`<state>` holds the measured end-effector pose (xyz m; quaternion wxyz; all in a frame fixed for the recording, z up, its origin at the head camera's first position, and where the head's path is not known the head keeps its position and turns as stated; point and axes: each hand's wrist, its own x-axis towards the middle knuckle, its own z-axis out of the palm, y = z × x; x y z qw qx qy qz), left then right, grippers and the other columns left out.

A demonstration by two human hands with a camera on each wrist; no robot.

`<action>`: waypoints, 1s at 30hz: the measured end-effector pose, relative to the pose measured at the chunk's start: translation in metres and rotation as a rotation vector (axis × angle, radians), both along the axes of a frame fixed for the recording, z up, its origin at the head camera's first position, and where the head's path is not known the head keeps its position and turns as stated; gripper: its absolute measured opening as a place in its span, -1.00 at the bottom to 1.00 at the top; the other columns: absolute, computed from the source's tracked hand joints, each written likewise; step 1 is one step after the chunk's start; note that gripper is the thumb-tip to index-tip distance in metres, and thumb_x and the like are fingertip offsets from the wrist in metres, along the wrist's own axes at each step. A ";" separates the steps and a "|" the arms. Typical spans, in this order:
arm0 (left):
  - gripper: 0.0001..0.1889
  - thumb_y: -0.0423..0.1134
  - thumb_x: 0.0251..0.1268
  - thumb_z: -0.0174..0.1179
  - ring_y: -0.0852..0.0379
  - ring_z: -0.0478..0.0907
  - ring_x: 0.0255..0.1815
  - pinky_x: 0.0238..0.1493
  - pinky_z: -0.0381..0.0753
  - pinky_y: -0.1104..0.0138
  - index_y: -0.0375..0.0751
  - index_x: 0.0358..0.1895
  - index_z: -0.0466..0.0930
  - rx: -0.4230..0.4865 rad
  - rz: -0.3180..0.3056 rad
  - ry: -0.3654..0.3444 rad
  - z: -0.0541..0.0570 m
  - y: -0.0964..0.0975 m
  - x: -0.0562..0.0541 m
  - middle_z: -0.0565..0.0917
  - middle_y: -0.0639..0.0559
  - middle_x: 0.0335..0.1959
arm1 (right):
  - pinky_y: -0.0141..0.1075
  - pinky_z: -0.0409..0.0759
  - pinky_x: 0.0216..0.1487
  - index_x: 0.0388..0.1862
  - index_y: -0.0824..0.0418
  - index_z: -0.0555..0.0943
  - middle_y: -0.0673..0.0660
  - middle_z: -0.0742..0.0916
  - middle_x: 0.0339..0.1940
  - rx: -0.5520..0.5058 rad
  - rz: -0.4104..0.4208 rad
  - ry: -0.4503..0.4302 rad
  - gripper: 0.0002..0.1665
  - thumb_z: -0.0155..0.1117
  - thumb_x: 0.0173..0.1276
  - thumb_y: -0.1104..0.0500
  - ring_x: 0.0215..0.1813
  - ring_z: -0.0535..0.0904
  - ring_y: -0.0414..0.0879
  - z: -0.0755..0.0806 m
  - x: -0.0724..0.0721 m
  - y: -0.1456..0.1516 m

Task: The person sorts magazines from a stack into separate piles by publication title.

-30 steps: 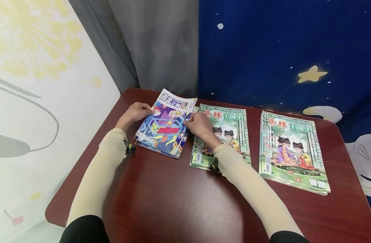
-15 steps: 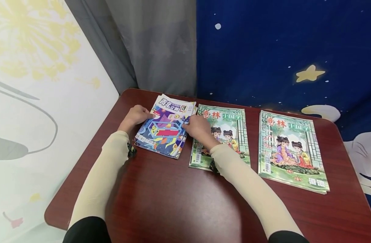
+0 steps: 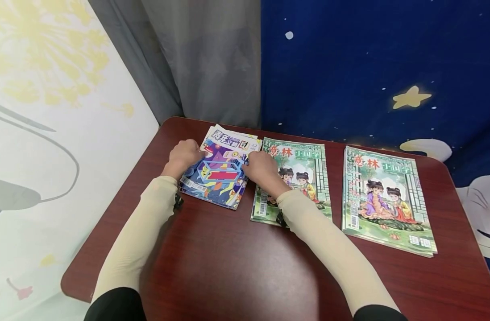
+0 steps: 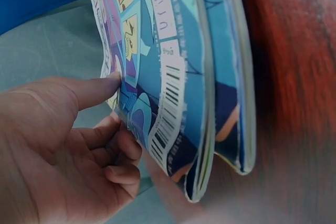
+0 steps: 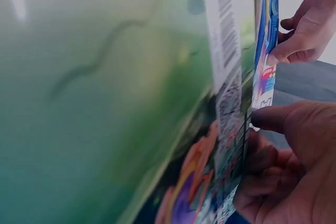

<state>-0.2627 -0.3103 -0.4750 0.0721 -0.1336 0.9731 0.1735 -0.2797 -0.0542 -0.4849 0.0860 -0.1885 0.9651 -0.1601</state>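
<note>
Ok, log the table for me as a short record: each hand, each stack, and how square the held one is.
left hand: pinches the left edge of the purple magazine stack
right hand: holds that stack's right edge
purple magazine stack: edges not flush, lower copies stick out
middle green stack: beside the purple one, partly hidden by the right arm
right green stack: apart from both hands, same cover as the middle one
table: dark red-brown
</note>
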 end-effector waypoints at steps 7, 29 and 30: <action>-0.60 0.10 0.47 0.26 -0.10 0.64 -0.29 -0.17 0.69 0.04 -0.25 -0.20 0.63 -0.057 0.003 0.003 -0.005 0.005 -0.001 0.71 -0.20 -0.29 | -0.25 0.42 -0.43 -0.53 0.04 0.55 -0.02 0.62 -0.54 -0.189 0.027 0.048 -0.57 0.41 0.48 -0.11 -0.48 0.51 -0.09 -0.003 -0.003 0.012; -0.15 0.23 0.30 0.36 -0.27 0.47 0.14 0.32 0.55 -0.18 -0.43 0.34 0.36 -0.024 -0.083 0.163 -0.008 0.007 -0.002 0.53 -0.36 0.13 | -0.20 0.34 -0.49 -0.43 0.05 0.60 0.00 0.56 -0.70 -0.257 -0.085 0.146 -0.61 0.27 0.59 -0.12 -0.63 0.42 -0.06 0.007 0.010 0.148; -0.16 0.22 0.30 0.36 -0.26 0.47 0.15 0.34 0.54 -0.17 -0.42 0.35 0.37 -0.021 -0.089 0.187 -0.007 0.009 -0.003 0.54 -0.35 0.16 | -0.20 0.36 -0.48 -0.41 0.05 0.61 0.00 0.60 -0.68 -0.255 -0.095 0.143 -0.62 0.28 0.58 -0.12 -0.62 0.44 -0.06 0.007 0.011 0.154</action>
